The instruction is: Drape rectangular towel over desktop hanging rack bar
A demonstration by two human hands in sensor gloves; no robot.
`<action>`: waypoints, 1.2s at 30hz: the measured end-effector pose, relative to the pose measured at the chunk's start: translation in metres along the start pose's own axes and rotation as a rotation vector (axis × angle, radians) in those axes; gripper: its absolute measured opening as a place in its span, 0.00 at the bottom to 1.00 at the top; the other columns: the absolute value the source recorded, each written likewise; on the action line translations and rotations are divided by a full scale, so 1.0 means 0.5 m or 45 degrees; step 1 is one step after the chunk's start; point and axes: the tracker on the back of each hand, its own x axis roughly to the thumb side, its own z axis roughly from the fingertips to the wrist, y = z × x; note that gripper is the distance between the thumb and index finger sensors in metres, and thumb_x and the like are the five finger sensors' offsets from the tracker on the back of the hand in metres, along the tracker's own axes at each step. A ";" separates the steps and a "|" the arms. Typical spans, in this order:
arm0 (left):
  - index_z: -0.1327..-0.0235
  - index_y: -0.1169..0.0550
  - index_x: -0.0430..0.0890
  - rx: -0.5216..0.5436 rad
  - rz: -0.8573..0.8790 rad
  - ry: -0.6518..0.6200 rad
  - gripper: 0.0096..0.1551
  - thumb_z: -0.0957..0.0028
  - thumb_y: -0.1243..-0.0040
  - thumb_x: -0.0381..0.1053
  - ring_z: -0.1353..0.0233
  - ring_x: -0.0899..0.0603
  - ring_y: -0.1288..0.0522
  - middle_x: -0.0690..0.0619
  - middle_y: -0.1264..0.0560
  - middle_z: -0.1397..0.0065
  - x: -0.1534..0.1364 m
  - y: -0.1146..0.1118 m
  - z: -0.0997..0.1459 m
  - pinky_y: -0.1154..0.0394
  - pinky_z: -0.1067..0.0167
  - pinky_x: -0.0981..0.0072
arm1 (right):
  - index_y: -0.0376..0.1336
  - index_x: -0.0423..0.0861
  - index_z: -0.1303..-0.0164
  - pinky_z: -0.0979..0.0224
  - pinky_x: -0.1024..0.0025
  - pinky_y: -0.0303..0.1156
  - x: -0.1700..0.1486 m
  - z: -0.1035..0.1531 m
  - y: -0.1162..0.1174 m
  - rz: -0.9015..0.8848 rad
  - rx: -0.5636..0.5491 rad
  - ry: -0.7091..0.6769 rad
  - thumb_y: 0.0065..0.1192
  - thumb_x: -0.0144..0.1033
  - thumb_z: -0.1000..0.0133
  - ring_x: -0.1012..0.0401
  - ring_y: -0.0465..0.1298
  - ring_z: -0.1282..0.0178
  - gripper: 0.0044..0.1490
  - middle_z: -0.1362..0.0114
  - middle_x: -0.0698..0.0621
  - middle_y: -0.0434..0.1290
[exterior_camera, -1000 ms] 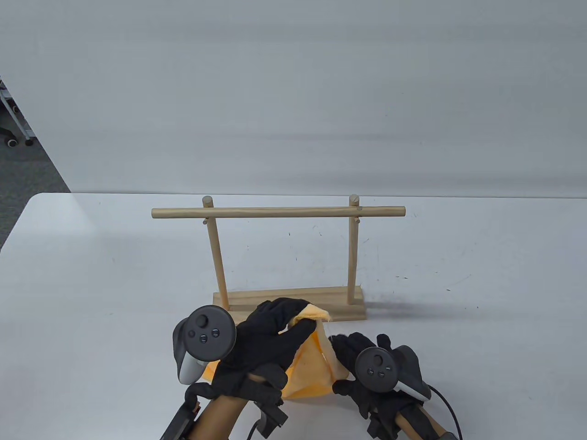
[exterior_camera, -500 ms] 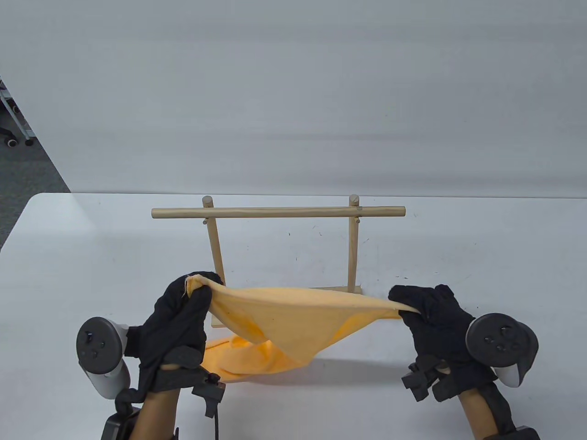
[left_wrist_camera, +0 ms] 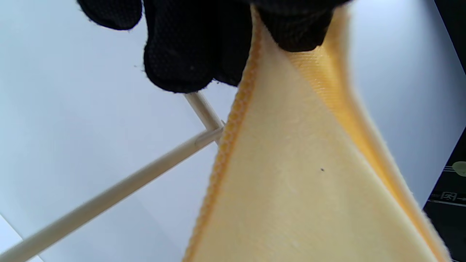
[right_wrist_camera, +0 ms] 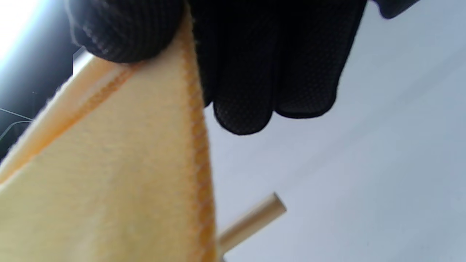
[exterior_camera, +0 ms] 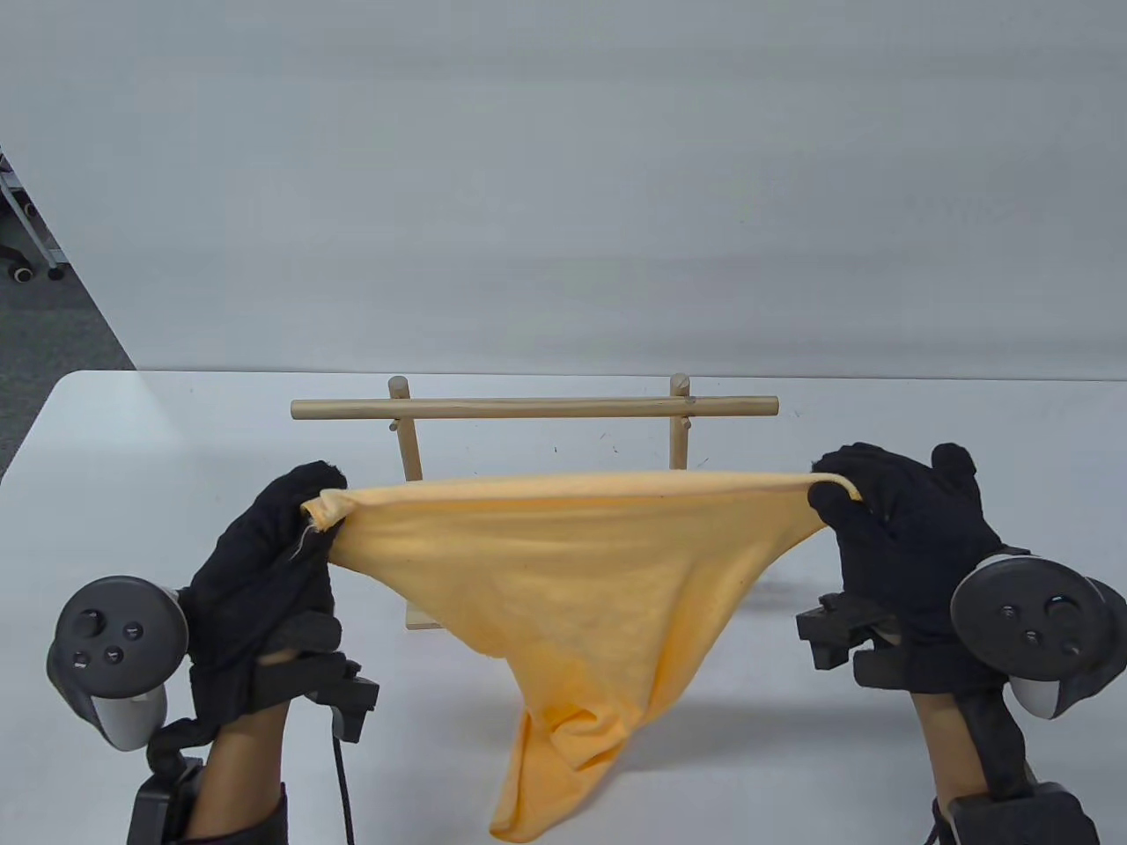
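Observation:
An orange-yellow towel (exterior_camera: 581,581) hangs stretched between my two hands in front of the wooden rack. My left hand (exterior_camera: 304,528) pinches its left corner and my right hand (exterior_camera: 836,497) pinches its right corner. The top edge is taut, below the level of the rack bar (exterior_camera: 528,407). The towel's middle sags to a point near the front table edge. The towel hides the lower posts and most of the base (exterior_camera: 423,620). The left wrist view shows the towel (left_wrist_camera: 309,174) and the bar (left_wrist_camera: 109,196). The right wrist view shows the towel (right_wrist_camera: 109,182) and the bar's end (right_wrist_camera: 255,218).
The rack stands mid-table on a white table (exterior_camera: 132,475). A plain grey wall is behind. Floor and chair casters (exterior_camera: 26,264) show at the far left.
Both hands have moved apart and lifted, spreading the bunched towel off the table into a stretched sheet hanging in front of the rack.

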 end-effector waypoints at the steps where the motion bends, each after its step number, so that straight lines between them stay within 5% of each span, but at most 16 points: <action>1: 0.33 0.25 0.51 0.011 -0.004 0.009 0.21 0.37 0.43 0.54 0.43 0.39 0.19 0.50 0.19 0.45 0.002 0.004 -0.006 0.37 0.31 0.27 | 0.76 0.49 0.64 0.32 0.26 0.56 0.001 -0.010 -0.002 0.006 0.005 0.005 0.58 0.51 0.58 0.47 0.84 0.47 0.25 0.53 0.48 0.87; 11: 0.33 0.27 0.53 0.040 -0.129 0.108 0.20 0.35 0.48 0.56 0.25 0.31 0.31 0.45 0.28 0.26 0.011 0.020 -0.090 0.46 0.28 0.21 | 0.73 0.48 0.53 0.31 0.24 0.51 0.006 -0.068 0.044 0.058 0.141 0.022 0.62 0.41 0.55 0.44 0.79 0.37 0.23 0.41 0.46 0.82; 18: 0.33 0.27 0.52 0.047 -0.225 0.199 0.20 0.35 0.47 0.56 0.24 0.30 0.31 0.44 0.29 0.25 -0.017 0.022 -0.180 0.45 0.28 0.22 | 0.76 0.47 0.61 0.32 0.23 0.51 0.006 -0.139 0.103 0.248 0.181 0.071 0.61 0.49 0.55 0.42 0.79 0.38 0.23 0.48 0.48 0.85; 23: 0.36 0.24 0.52 -0.016 -0.220 0.296 0.20 0.36 0.43 0.56 0.28 0.31 0.25 0.44 0.24 0.29 -0.060 0.002 -0.231 0.42 0.29 0.23 | 0.76 0.48 0.60 0.32 0.23 0.51 -0.025 -0.167 0.151 0.244 0.282 0.198 0.62 0.49 0.54 0.42 0.78 0.38 0.23 0.46 0.47 0.85; 27: 0.38 0.21 0.50 -0.083 -0.170 0.391 0.20 0.38 0.39 0.56 0.41 0.36 0.18 0.46 0.17 0.44 -0.111 -0.005 -0.259 0.38 0.30 0.25 | 0.77 0.47 0.59 0.32 0.23 0.51 -0.070 -0.181 0.185 0.168 0.402 0.338 0.62 0.48 0.54 0.41 0.78 0.37 0.23 0.46 0.46 0.85; 36: 0.43 0.19 0.44 -0.277 0.150 0.591 0.20 0.40 0.37 0.54 0.50 0.38 0.15 0.46 0.14 0.53 -0.220 -0.022 -0.255 0.34 0.32 0.28 | 0.78 0.46 0.60 0.32 0.23 0.51 -0.165 -0.162 0.231 -0.023 0.652 0.540 0.64 0.47 0.54 0.40 0.78 0.38 0.23 0.47 0.45 0.85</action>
